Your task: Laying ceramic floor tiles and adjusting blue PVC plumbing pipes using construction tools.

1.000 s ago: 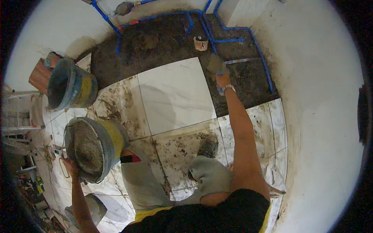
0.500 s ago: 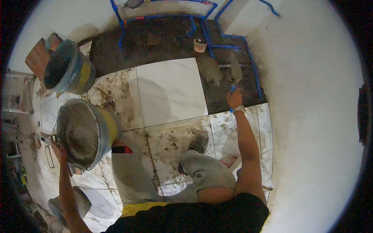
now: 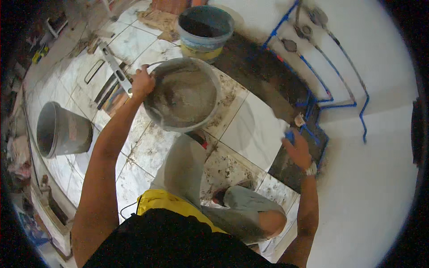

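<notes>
My left hand (image 3: pixel 143 83) is closed on the left rim of a bucket (image 3: pixel 216 107), about where its wire handle joins. Grey-brown wet mortar (image 3: pixel 181 96) lies inside that bucket, whose mouth tilts toward me. On the right, my right hand (image 3: pixel 298 149) grips the blue handle (image 3: pixel 290 136) of a trowel; its blurred blade (image 3: pixel 278 103) points away over the dark mortar bed. Just left of this hand is a large white tile (image 3: pixel 250 129), with a bare dark strip of bed (image 3: pixel 286 167) below the hand.
A second bucket (image 3: pixel 205 33) with dark contents stands behind the mortar bucket. A grey bucket (image 3: pixel 67 129) is at the left. Beside my left hand lies a spirit level (image 3: pixel 115 69). Blue pipes (image 3: pixel 315 76) run along the right wall, and a small pale cup (image 3: pixel 299 119) sits near them.
My view has swung left. The trowel hand has drawn back from the pipe corner toward the white tile. My left hand stays at the bucket, whose mouth now shows more fully.
</notes>
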